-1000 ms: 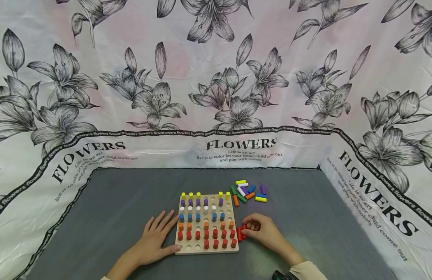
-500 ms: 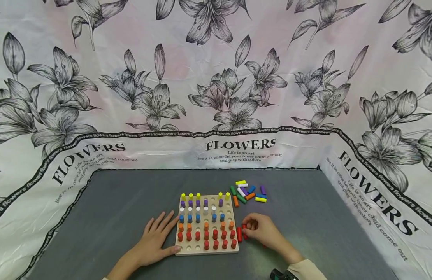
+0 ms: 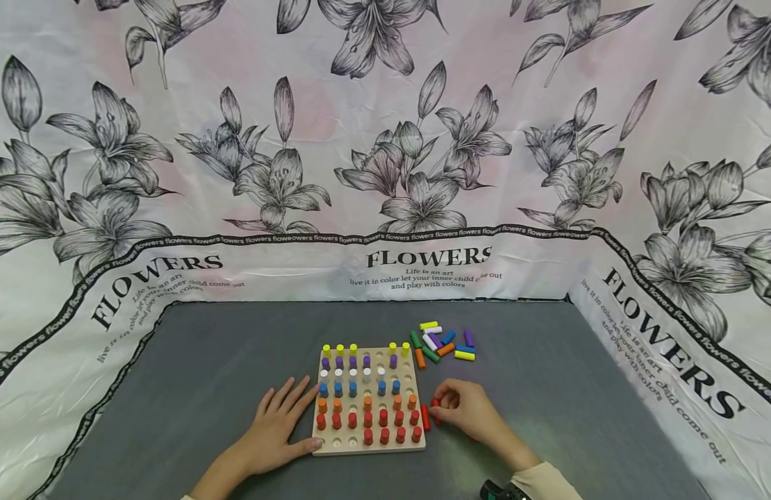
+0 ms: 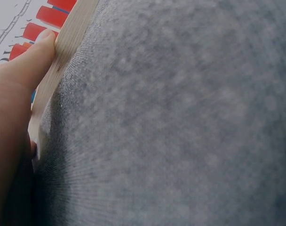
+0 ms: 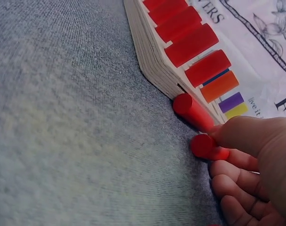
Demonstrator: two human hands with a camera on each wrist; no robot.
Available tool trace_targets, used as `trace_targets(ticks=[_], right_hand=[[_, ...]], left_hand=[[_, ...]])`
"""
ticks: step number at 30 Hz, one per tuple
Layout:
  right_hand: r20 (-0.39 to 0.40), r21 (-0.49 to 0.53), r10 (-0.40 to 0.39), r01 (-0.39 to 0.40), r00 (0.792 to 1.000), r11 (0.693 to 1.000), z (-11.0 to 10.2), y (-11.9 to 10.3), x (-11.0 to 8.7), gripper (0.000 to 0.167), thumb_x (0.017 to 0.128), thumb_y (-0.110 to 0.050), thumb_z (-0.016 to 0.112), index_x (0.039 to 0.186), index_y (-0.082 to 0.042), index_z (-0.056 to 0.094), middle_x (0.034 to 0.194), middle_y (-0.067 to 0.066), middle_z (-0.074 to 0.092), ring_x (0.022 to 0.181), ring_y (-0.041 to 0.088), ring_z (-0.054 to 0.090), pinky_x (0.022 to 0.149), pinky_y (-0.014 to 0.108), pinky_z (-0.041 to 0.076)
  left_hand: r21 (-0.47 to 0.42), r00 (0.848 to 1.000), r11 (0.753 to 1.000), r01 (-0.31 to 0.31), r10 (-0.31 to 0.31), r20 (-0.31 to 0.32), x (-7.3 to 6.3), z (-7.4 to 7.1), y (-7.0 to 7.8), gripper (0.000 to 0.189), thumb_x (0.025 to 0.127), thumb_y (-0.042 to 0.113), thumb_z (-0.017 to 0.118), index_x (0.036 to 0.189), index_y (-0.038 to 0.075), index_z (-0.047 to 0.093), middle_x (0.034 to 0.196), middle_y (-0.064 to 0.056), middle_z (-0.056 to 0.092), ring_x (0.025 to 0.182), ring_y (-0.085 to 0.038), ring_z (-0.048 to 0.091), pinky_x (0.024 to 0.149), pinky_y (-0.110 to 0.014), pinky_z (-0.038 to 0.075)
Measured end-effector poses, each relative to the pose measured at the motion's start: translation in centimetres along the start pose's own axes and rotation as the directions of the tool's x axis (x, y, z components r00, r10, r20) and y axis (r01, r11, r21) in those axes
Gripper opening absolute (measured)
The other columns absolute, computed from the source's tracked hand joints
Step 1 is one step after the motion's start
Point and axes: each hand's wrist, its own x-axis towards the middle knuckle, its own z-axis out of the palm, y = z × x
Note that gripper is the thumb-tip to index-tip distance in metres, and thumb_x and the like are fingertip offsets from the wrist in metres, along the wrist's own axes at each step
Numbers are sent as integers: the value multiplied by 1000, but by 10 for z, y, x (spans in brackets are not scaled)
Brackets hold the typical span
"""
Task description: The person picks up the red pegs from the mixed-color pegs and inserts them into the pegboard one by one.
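A wooden pegboard (image 3: 369, 452) holds rows of coloured pegs, red ones nearest the front. My left hand (image 3: 269, 432) lies with fingers spread at its left side. The left wrist view shows the thumb (image 4: 39, 54) on the board's edge (image 4: 70, 44). Right of the board, my right hand (image 3: 468, 411) pinches a red peg (image 5: 202, 146) between thumb and curled fingers, low over the table. Another red peg (image 5: 192, 111) lies between that hand and the board, close against the board's side. Part of the pinched peg is hidden by the fingers.
Beyond the right hand lies a loose group of pegs, including a green peg (image 3: 431, 355), an orange peg (image 3: 421, 359) and a yellow peg (image 3: 465, 356). The grey tabletop (image 3: 548, 389) ends at a flower-printed cloth (image 3: 285, 274) behind and at both sides.
The fingers of my right hand have shifted slightly with the pinched red peg, which stands a little apart from the other red peg. My left hand stays where it was.
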Motion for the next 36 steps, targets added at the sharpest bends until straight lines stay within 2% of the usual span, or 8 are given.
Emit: trace_targets(ticks=[10, 20, 23, 29, 32, 36], right_hand=[[-61, 38, 35, -32, 998, 999, 5, 4, -3, 14, 83, -16, 79, 90, -16, 68, 73, -5, 64, 60, 4, 55, 54, 21, 47], [-173, 133, 27, -3, 985, 991, 8, 4, -6, 16, 81, -10, 81, 91, -15, 70, 76, -1, 67, 62, 3, 60, 59, 20, 52], [-185, 151, 37, -9, 982, 988, 8, 5, -6, 16, 81, -10, 81, 93, -17, 71, 79, -1, 68, 65, 3, 61, 60, 20, 53], [-185, 176, 50, -17, 981, 984, 9, 4, -6, 20, 82, -12, 80, 101, -11, 74, 84, 2, 70, 69, 3, 63, 63, 20, 54], [-188, 170, 60, -28, 980, 985, 9, 3, -6, 20, 82, -13, 80, 101, -10, 75, 84, 2, 70, 70, 3, 63, 63, 19, 53], [-192, 163, 62, -31, 979, 986, 9, 2, -6, 19, 82, -14, 80, 100, -12, 75, 84, 2, 71, 70, 2, 64, 63, 19, 53]], left_hand=[[8, 1000, 1000, 1, -1, 7, 0, 1, -2, 84, 90, 64, 58, 158, 27, 26, 166, -9, 24, 152, -43, 20, 113, -72, 13], [-2, 1000, 1000, 3, -3, 10, 0, 1, -2, 84, 90, 64, 57, 158, 27, 26, 166, -9, 23, 152, -43, 19, 114, -71, 12], [-19, 1000, 1000, -3, 2, -1, 0, 2, -3, 84, 90, 62, 59, 158, 27, 26, 166, -10, 23, 152, -44, 18, 114, -71, 10], [-27, 1000, 1000, 1, -2, -31, 0, 8, -7, 84, 88, 63, 60, 158, 31, 25, 166, -8, 23, 152, -42, 19, 114, -68, 9], [-15, 1000, 1000, 5, -6, -30, 0, 9, -8, 85, 88, 64, 60, 158, 33, 24, 166, -6, 23, 152, -41, 19, 115, -68, 9], [-46, 1000, 999, 9, -9, -9, 0, 4, -4, 85, 88, 62, 61, 158, 29, 26, 166, -9, 23, 152, -42, 18, 115, -69, 7]])
